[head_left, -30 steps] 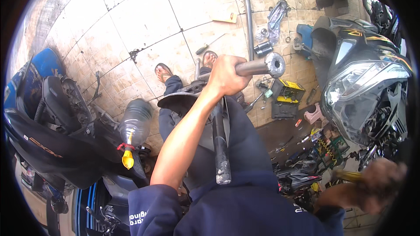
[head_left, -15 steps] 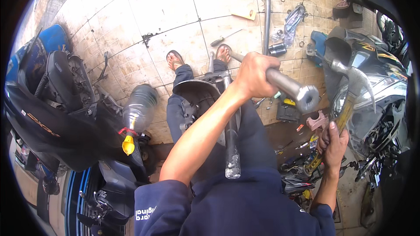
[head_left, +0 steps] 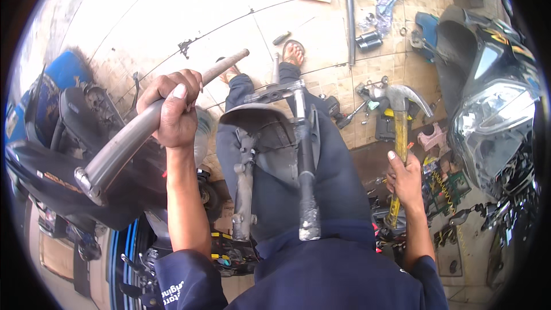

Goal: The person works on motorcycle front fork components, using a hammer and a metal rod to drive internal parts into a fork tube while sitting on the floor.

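Note:
My left hand [head_left: 172,109] is closed around a thick grey metal pipe [head_left: 129,138] and holds it up at the left, one end near me and the other pointing to the tiled floor. My right hand [head_left: 406,181] grips the yellow handle of a claw hammer [head_left: 400,129], its steel head up. Between my arms, a grey motorcycle front fork with its mudguard [head_left: 270,132] rests across my lap on my dark blue trousers.
A dark motorcycle body [head_left: 63,155] with blue panels stands at the left. At the right is a scooter front with a headlight [head_left: 493,120]. Loose tools and parts [head_left: 367,97] and a long tube [head_left: 348,11] lie on the tiles. My sandalled foot [head_left: 294,53] is ahead.
My left hand has swung the pipe from the middle right over to the left. My right hand has raised the hammer clear of the scooter. The view has tilted.

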The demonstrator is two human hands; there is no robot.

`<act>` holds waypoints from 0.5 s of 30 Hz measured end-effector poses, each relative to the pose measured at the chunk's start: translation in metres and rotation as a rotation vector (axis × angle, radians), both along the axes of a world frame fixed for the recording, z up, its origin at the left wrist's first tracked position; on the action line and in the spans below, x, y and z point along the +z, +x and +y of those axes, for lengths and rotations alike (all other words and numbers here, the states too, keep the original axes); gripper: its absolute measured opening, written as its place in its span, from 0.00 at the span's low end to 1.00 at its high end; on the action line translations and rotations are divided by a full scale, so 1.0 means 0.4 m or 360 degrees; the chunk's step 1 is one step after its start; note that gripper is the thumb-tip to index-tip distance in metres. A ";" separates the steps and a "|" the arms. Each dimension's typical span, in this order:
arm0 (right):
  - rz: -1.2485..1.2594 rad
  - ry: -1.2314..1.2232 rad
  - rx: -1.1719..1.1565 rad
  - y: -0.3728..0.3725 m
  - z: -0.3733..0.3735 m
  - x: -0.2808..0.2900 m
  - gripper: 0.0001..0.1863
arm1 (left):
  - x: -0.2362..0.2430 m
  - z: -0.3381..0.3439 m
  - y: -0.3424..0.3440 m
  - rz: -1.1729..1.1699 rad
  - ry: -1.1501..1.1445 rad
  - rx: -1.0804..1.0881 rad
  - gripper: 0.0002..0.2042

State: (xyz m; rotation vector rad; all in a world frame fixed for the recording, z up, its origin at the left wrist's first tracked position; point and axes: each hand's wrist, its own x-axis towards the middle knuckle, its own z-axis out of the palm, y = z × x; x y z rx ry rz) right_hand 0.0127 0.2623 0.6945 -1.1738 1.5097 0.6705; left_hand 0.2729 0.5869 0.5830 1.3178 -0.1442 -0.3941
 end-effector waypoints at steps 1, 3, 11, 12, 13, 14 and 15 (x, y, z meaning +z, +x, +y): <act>0.0027 -0.0003 0.0028 0.002 0.003 -0.001 0.13 | 0.002 0.028 -0.011 -0.0011 0.0001 0.0049 0.11; 0.0064 -0.0050 0.0126 0.012 0.002 0.003 0.14 | -0.008 0.068 -0.041 -0.0055 -0.0013 0.0166 0.10; -0.0076 -0.0047 0.0573 0.117 0.063 0.019 0.13 | -0.040 0.122 -0.184 0.0153 -0.0186 0.0448 0.13; -0.0072 -0.0063 0.0661 0.126 0.076 0.018 0.13 | -0.048 0.127 -0.199 0.0173 -0.0215 0.0473 0.13; -0.0061 -0.0089 0.0738 0.129 0.086 0.020 0.13 | -0.061 0.130 -0.215 0.0198 -0.0258 0.0490 0.14; -0.0050 -0.0115 0.0809 0.135 0.093 0.018 0.12 | -0.074 0.132 -0.231 0.0226 -0.0254 0.0495 0.14; -0.0063 -0.0108 0.0813 0.144 0.099 0.012 0.13 | -0.087 0.130 -0.242 0.0206 -0.0312 0.0546 0.14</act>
